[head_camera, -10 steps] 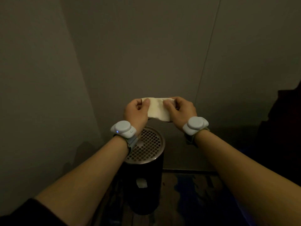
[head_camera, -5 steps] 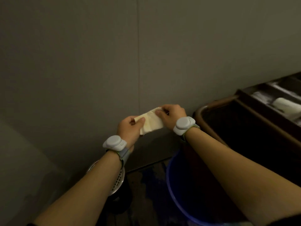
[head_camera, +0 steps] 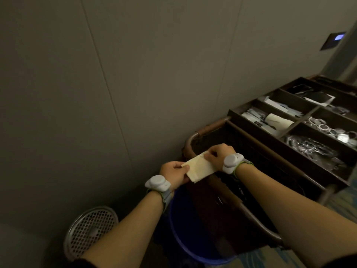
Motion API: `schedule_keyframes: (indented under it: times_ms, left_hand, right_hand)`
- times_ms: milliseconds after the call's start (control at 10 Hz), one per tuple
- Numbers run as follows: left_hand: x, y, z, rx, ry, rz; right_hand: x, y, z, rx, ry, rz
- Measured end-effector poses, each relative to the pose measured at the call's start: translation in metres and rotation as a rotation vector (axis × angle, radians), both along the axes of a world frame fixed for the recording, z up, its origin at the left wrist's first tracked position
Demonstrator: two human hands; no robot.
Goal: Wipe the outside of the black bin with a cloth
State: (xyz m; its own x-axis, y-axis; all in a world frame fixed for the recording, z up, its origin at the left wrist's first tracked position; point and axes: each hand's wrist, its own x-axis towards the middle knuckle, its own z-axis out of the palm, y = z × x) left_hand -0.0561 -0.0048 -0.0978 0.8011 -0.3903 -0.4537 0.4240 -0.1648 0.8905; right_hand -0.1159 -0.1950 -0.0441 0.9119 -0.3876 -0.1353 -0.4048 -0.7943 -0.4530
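Note:
A pale yellow cloth (head_camera: 199, 168) is stretched flat between both hands at chest height. My left hand (head_camera: 173, 173) pinches its near left end and my right hand (head_camera: 219, 154) pinches its far right end. The black bin stands at the lower left by the wall; only its perforated metal top (head_camera: 89, 230) shows, and my left forearm hides its right side. The cloth hangs above a blue bucket and the cart, well right of the bin.
A blue bucket (head_camera: 180, 240) stands on the floor between the bin and a dark wooden housekeeping cart (head_camera: 257, 149). The cart's divided top tray (head_camera: 307, 115) holds packets, a roll and wrapped items. A grey panelled wall is close ahead.
My view has swung right, away from the bin and toward the cart. Both hands have kept hold of the cloth and have drawn it out flatter.

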Motion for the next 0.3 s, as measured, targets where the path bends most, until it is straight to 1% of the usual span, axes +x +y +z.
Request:
schedule_keyframes:
  times_ms: [100,200,300]
  left_hand:
    - [-0.001,-0.011,-0.01,0.026,0.034,0.037]
    - [-0.002,-0.014,-0.013,0.079,0.034,0.032]
    - [0.0,-0.013,-0.007,0.132,-0.008,0.009]
  right_hand:
    - [0.002,-0.008,-0.011,-0.002,0.033,-0.017]
    - [0.004,-0.01,-0.013,-0.015,0.069,-0.036]
    - [0.005,-0.01,-0.003,-0.056,0.021,-0.062]
